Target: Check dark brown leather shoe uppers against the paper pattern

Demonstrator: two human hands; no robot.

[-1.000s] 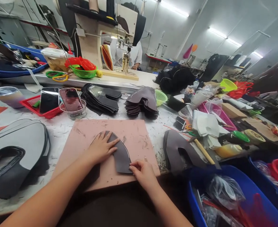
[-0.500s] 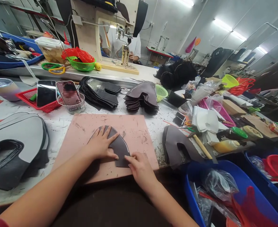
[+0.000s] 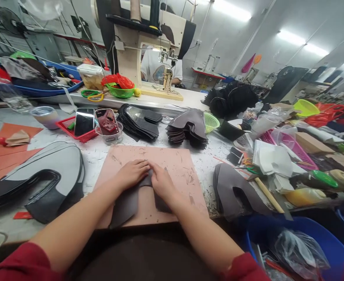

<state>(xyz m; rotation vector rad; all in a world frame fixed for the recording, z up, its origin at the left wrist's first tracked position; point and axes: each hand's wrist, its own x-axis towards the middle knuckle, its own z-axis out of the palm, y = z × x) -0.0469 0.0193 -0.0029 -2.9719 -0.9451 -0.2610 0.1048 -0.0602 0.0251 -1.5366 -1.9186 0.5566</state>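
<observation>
A dark grey, arch-shaped shoe upper piece lies on the pink board, its two legs towards me. My left hand rests over the top left of the arch, palm down, fingers stretched out flat. From the right, my right hand bends over the top edge with its fingers pressed together on the piece. The fingertips of both hands meet at the crown and cover most of it. What lies under the fingertips is hidden.
Stacked upper pieces stand behind the board, including a grey stack and a black stack. More uppers lie right, and a large pile left. Phones, a sewing machine and a blue bin surround the workplace.
My right hand has moved from the piece's lower right edge up to its crown. My left hand's spread fingers have drawn together there. The view has shifted left and up.
</observation>
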